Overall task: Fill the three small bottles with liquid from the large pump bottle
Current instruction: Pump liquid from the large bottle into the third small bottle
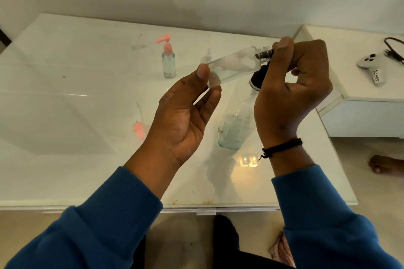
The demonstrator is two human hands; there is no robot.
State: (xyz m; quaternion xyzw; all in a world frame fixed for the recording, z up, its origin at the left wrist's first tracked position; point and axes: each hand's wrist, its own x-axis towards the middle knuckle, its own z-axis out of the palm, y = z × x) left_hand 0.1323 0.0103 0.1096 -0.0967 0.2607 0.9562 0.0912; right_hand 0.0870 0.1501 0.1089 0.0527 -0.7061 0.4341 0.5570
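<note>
— White glossy table (65, 116) against a pale wall. How do the hands sit?

— Both are raised over its right half. The left hand (185, 113) is palm-up, fingers loosely spread, its thumb and fingertips pinching the base of a small clear bottle (231, 65). The right hand (293, 85) is curled at the bottle's neck, thumb and fingers closed on a dark threaded fitting (263, 53).

— How does that bottle lie?

— Tilted, almost flat, neck towards the right edge. Foamy white patches cling inside it; I cannot tell how full it is.

— And the large one?

— The large pump bottle (236, 124) stands just beneath the hands, near the right edge, clear, with a black collar and a shallow layer of bluish liquid at the bottom.

— Others?

— A small bottle with a pink pump (168, 61) stands upright towards the far edge, holding clear liquid. A faint clear bottle (206, 57) is beside it. A loose pink pump head (138, 130) lies left of the left wrist
</note>
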